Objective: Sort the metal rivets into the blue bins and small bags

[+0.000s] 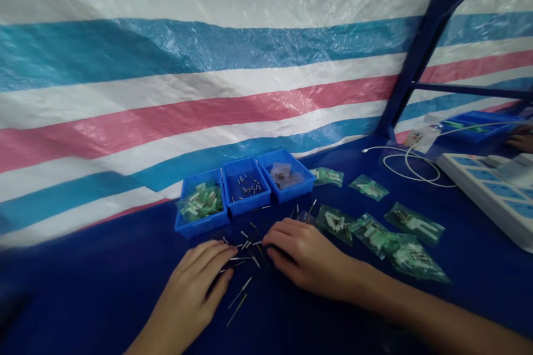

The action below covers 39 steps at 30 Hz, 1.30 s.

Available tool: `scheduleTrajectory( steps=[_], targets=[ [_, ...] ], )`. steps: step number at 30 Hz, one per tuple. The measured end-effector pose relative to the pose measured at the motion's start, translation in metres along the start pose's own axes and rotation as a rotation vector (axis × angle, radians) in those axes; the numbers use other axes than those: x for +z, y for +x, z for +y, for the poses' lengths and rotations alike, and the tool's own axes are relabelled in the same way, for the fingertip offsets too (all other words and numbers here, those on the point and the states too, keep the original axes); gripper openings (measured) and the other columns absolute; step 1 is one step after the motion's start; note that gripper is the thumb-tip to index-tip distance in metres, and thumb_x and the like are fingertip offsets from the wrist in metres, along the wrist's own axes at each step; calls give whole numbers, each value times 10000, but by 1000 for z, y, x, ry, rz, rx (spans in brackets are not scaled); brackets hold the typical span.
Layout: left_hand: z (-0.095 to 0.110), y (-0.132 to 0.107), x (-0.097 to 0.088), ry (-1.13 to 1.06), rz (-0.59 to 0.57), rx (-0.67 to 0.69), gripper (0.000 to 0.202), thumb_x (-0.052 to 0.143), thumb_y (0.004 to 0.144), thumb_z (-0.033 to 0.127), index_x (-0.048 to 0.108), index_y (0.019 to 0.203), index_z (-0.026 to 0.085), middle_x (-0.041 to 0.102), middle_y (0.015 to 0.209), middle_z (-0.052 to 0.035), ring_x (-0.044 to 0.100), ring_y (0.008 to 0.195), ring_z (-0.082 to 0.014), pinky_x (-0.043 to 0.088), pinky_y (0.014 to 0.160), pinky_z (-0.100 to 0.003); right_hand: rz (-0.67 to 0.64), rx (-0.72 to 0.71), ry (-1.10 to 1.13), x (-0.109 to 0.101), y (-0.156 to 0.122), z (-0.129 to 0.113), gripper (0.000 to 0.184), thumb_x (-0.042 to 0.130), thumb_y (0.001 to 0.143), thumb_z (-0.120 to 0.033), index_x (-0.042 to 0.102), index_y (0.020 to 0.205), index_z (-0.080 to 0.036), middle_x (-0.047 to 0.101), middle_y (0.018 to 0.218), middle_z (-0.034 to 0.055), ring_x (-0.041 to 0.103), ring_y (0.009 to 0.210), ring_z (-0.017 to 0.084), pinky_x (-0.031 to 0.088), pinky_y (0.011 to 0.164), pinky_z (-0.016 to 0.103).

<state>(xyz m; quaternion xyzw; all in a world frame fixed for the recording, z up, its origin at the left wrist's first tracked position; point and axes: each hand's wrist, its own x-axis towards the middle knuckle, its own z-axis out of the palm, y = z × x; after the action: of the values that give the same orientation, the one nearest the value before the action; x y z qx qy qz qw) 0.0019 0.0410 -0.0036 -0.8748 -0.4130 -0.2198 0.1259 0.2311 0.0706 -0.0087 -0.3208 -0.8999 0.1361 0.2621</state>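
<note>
Small blind rivets [251,241] with thin pins lie in a loose pile on the dark blue table between my two hands. My left hand [194,285] rests palm down at the pile's left side, its fingers stretched and its thumb apart; the fingertips reach the nearest rivets. From the right, my right hand [310,249] lies over the table with bent fingers and a gap before the thumb, its fingertips at the pile's edge. Two separate rivets [238,299] lie nearer me. More rivets [245,186] sit in the middle blue bin [250,208] behind the pile.
The left bin [202,227] holds green-tinted packets, the right bin [289,194] small clear bags. Several filled plastic bags [418,258] lie to the right. Beyond are a power strip [491,199], a white cable [410,177], a blue frame and a striped sheet [250,89]. Another person's hand shows far right.
</note>
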Motion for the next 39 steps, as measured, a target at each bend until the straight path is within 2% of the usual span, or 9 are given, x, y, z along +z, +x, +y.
scheduleTrajectory(
  steps=[3,6,12,19,24,27,30,34,39],
  targets=[
    [-7,-10,11,75,1,-57,298,471,867,344,590,1097,198,685,1037,-63,649,936,-241,563,737,-390,-3,-20,3,1,-1,-2,174,431,866,-141,605,860,-135,625,810,62,522,729,160,400,661,286],
    [-13,-9,15,96,18,-60,287,475,863,381,618,1045,210,680,1052,-60,629,980,-266,557,739,-418,14,-22,12,-1,0,-4,184,426,870,-139,609,869,-128,627,809,63,521,728,159,403,656,285],
    [-8,-6,15,22,-1,-24,205,455,874,270,657,860,239,692,974,-25,619,976,-244,534,762,-409,3,-38,15,-1,-1,-5,202,410,878,-136,610,846,-130,627,801,65,529,723,157,406,657,282],
    [-3,-4,13,2,-63,-24,202,410,880,199,609,853,222,696,907,-21,627,936,-230,507,752,-402,-48,-40,17,3,-2,-7,199,414,874,-140,604,816,-137,623,791,65,538,716,157,404,664,285],
    [0,-1,8,5,-6,-7,175,411,876,164,579,890,209,694,904,-26,634,915,-229,493,754,-395,-62,-13,12,2,-1,-9,185,429,868,-131,602,803,-142,624,781,54,535,712,155,376,682,298],
    [5,0,2,-44,80,-26,139,440,870,160,566,911,203,688,846,-20,639,851,-209,484,757,-369,-53,-30,37,1,-2,-10,192,415,871,-133,599,817,-146,625,782,57,539,724,154,369,705,299],
    [16,3,-5,-157,130,-45,136,452,863,128,564,887,201,660,737,-1,621,689,-159,491,655,-292,-31,-84,77,-1,-4,-12,183,417,884,-185,595,905,-149,633,796,59,554,729,156,373,748,307],
    [31,9,-8,-263,146,-12,154,450,842,86,565,845,188,629,680,3,588,617,-133,479,567,-240,7,-128,94,1,-6,-16,208,429,899,-284,592,946,-163,645,770,42,563,693,149,375,783,306],
    [38,9,-6,-299,101,-22,162,430,844,76,544,818,187,622,666,8,578,609,-131,481,588,-251,-25,-187,26,6,-6,-15,283,354,924,-238,612,850,-148,630,653,36,519,589,137,368,723,296]
  ],
)
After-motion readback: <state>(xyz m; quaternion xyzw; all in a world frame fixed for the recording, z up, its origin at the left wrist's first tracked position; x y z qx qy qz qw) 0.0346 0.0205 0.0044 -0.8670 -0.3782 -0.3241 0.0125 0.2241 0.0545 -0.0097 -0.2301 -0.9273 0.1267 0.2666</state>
